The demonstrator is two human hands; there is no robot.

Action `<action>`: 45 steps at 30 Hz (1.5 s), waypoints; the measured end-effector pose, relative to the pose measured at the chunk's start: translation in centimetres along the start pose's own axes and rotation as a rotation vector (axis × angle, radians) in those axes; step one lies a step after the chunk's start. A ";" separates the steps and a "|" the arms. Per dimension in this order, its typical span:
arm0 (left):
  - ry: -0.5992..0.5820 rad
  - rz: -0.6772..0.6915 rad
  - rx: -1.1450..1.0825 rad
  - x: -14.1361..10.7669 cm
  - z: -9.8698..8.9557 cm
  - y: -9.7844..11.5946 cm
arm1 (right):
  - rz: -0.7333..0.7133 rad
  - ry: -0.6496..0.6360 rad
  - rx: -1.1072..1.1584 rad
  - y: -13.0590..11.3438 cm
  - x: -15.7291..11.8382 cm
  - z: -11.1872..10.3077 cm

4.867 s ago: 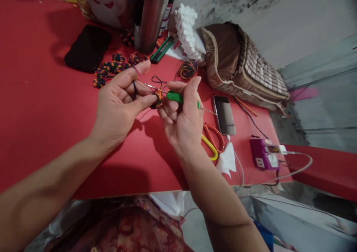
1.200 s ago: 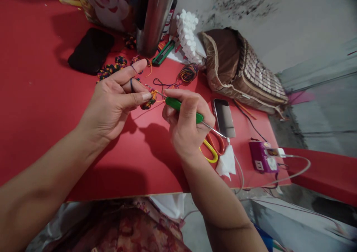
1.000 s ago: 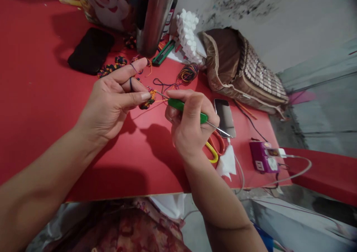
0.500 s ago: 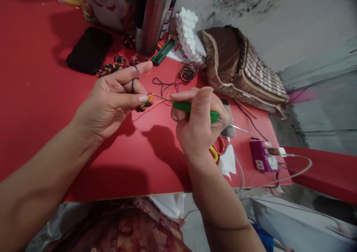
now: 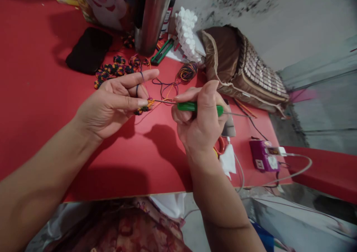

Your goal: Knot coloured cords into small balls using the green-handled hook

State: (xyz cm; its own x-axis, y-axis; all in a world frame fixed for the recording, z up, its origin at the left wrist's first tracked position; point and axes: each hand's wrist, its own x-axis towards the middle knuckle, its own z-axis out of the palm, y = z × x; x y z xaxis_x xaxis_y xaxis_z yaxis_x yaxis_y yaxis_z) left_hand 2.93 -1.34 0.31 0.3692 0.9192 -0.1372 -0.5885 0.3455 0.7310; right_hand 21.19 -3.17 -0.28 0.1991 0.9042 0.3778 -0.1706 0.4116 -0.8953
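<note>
Between thumb and fingers, my left hand (image 5: 111, 107) pinches a small crocheted piece (image 5: 145, 107) of orange, dark and pink yarn. Dark yarn is looped around its raised fingers. My right hand (image 5: 199, 121) is closed around the green handle of a crochet hook (image 5: 187, 107). The hook's thin metal shaft points left and its tip meets the crocheted piece; the other metal end sticks out to the right. Loose strands run from the piece toward a small ball of multicoloured yarn (image 5: 187, 72). Several finished-looking crocheted bits (image 5: 113, 69) lie behind my left hand.
On the red table (image 5: 117, 170) stand a steel flask (image 5: 153, 21) and a brown cushion (image 5: 242, 66). A black pouch-like object (image 5: 89, 51), green cutter (image 5: 162, 52), scissors (image 5: 220, 146), phone (image 5: 230, 123) and purple power socket (image 5: 263, 155) with cables also lie there.
The hook has levelled out and shifted slightly right with my right hand. The raised fingers of my left hand have moved a little down and right.
</note>
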 end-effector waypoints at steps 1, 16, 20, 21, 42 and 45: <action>-0.003 -0.003 -0.005 0.0 0.0 0.0 | 0.013 -0.020 0.032 0.1 0.1 0.0; 0.253 0.301 0.114 -0.7 2.6 -3.1 | 0.335 -0.135 0.199 2.5 -0.3 0.5; 0.240 0.284 0.129 -0.6 2.1 -3.1 | 0.347 -0.133 0.223 2.6 -0.4 0.8; 0.236 0.283 0.121 -0.5 2.0 -3.0 | 0.344 -0.135 0.222 2.5 -0.4 0.8; 0.258 0.240 0.098 -0.6 2.1 -3.3 | 0.128 -0.030 0.043 2.1 -1.4 1.2; 0.258 0.247 0.122 -0.5 2.0 -3.4 | 0.136 -0.017 -0.021 2.5 -1.4 1.0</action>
State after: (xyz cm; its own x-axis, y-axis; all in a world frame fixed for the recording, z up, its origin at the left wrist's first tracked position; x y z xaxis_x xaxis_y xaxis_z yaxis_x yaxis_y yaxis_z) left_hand 6.21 -3.36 -0.76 0.0246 0.9948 -0.0992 -0.5415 0.0967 0.8351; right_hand 19.48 -3.30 -2.84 0.1594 0.9534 0.2561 -0.1747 0.2825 -0.9432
